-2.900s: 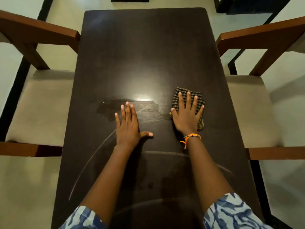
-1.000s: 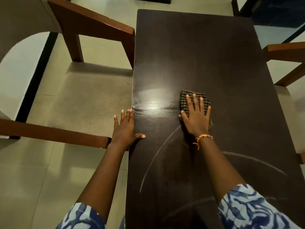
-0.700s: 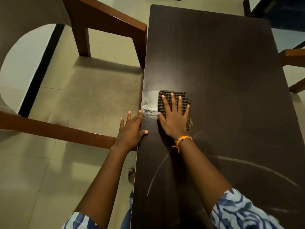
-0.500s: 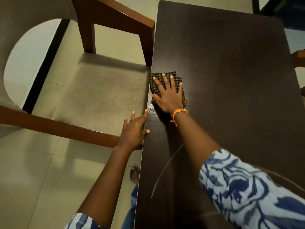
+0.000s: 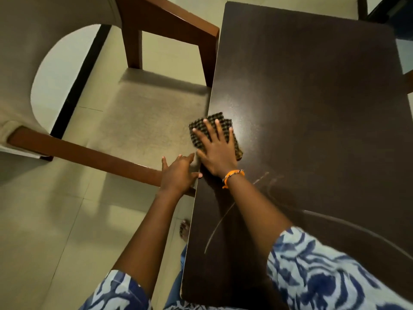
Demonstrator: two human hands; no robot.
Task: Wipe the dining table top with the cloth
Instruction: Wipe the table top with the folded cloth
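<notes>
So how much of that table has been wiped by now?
Curved wipe streaks mark the near end, so that looks done. The right hand presses the cloth flat at the table's left edge, beside the left hand. The far half shows no streaks.

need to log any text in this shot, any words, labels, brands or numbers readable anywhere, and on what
None: no words, labels, brands or numbers are readable.
The checked cloth, the dark table top, the chair, the orange bracelet and the blue patterned sleeves carry no lettering.
</notes>
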